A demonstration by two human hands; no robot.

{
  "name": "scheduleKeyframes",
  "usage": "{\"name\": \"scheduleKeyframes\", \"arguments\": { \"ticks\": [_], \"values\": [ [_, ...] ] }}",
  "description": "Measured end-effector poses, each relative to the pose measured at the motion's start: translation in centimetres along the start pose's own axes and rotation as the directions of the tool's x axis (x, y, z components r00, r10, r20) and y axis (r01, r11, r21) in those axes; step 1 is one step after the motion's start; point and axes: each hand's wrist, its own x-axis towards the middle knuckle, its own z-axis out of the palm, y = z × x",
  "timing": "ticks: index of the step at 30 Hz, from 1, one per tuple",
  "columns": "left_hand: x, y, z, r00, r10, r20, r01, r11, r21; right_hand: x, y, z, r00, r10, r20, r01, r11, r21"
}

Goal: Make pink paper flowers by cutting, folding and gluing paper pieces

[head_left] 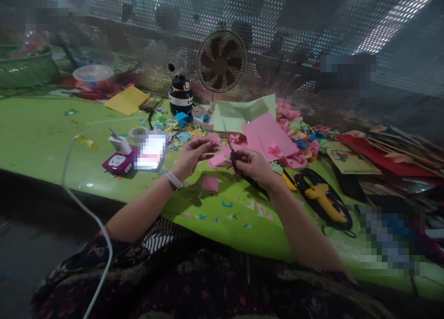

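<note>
My right hand [255, 166] grips a pair of scissors [229, 142] with dark handles, blades pointing up and away from me. To the left of the blades, my left hand [192, 158] has its thumb and fingertips drawn together. Pink paper lies right behind those fingertips, so what they pinch, if anything, I cannot make out. A small square of pink paper [210, 183] lies on the green table just below the hands. Small pink and blue paper scraps [227, 203] are scattered nearer the front edge. Behind my right hand rests a larger pink sheet [268, 136].
A small fan [221, 62] and a dark bottle [181, 96] stand at the back. Left are a lit phone [151, 151] and a purple power socket [118, 162] with a white cable. A yellow glue gun [322, 198] and paper flowers [291, 120] lie right.
</note>
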Motion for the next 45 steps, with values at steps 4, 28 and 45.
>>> {"name": "scheduleKeyframes", "arguments": {
  "ticks": [4,28,45],
  "values": [
    [-0.28,0.26,0.04,0.999,0.037,0.026,-0.037,0.999,-0.008,0.32,-0.02,0.12,0.998,0.020,-0.064,-0.025,0.997,-0.076],
    [-0.54,0.42,0.14,0.994,-0.033,0.105,0.033,0.999,0.004,-0.13,-0.44,0.31,0.994,0.079,0.081,-0.059,0.972,-0.227],
    [-0.38,0.24,0.20,0.994,-0.053,0.097,0.058,0.997,-0.048,0.25,0.46,0.29,1.000,-0.014,0.020,0.019,0.965,-0.261]
  ]
}}
